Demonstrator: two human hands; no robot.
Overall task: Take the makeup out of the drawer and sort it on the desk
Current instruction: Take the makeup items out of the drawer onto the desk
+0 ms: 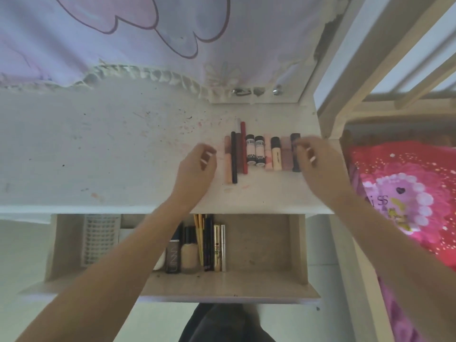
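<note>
Makeup row [262, 154] lies on the stained white desk [98, 149], flanked by loosely curled, empty hands [197, 166]

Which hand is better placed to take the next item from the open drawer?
Probably the left hand: its arm passes directly above the remaining bottles in the drawer. The right hand hovers farther right.

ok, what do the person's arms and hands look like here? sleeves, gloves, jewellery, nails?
Both forearms are bare up to the frame edge, with no sleeves in view. No gloves, watch, bracelets or rings visible on the left hand or the right hand. A few fingernails on each hand show as pale, light-coloured tips; the blur hides whether that is polish. Dark clothing shows at the bottom of the frame.
</note>
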